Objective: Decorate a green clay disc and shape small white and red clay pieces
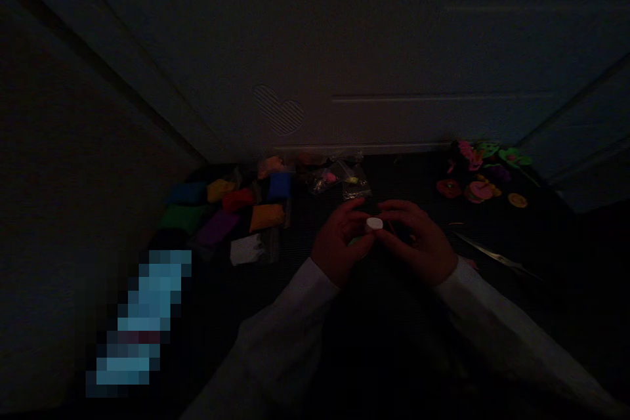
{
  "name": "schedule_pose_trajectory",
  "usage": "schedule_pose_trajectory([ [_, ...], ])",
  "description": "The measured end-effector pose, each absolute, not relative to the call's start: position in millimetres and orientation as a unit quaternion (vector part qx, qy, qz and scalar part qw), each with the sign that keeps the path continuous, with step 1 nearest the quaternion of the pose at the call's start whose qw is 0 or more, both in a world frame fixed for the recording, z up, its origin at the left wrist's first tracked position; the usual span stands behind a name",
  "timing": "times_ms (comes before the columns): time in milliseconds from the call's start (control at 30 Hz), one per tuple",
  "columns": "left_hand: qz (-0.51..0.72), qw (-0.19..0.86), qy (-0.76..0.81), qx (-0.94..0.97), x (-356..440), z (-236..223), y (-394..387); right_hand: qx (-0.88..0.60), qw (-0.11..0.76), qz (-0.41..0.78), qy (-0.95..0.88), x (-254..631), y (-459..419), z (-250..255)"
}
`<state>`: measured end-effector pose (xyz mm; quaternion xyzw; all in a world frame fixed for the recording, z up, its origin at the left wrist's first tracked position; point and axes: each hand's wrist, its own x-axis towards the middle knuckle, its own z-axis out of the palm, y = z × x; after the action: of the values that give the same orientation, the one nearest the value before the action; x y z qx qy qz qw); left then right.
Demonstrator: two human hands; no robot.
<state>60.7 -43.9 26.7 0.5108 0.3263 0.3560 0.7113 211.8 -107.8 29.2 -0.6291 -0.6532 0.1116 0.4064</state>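
Note:
A small white lump of what looks like modelling clay (pixel 375 224) sits between my two hands, smooth and rounded. My left hand (pixel 343 239) grips its left side with thumb and fingers, while my right hand (pixel 418 236) pinches it from the right. Both hands are curved inward over the dark surface. Just left of my left hand lies a bag of white clay (pixel 247 249). Scissors (pixel 497 254) rest to the right of my right hand. The scene is very dark, so fine detail is lost.
Bags of coloured clay, among them a purple bag (pixel 218 227) and an orange bag (pixel 267 216), lie at the left. Small clear packets (pixel 355 182) lie at the back. Colourful clay shapes (pixel 481 191) are at the back right. A pixelated bright patch (pixel 147 315) is at lower left.

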Motion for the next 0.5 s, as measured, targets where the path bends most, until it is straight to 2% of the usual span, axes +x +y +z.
schedule_pose_trajectory([
  [200, 0.376, 0.667, 0.339, 0.547, 61, 24, -43, -0.650, 0.391, 0.095, -0.645, 220, -103, 24],
  [500, 0.440, 0.564, 0.424, 0.556, 53, 24, -32, -0.717, 0.291, 0.056, -0.631, 226, -97, 7],
])
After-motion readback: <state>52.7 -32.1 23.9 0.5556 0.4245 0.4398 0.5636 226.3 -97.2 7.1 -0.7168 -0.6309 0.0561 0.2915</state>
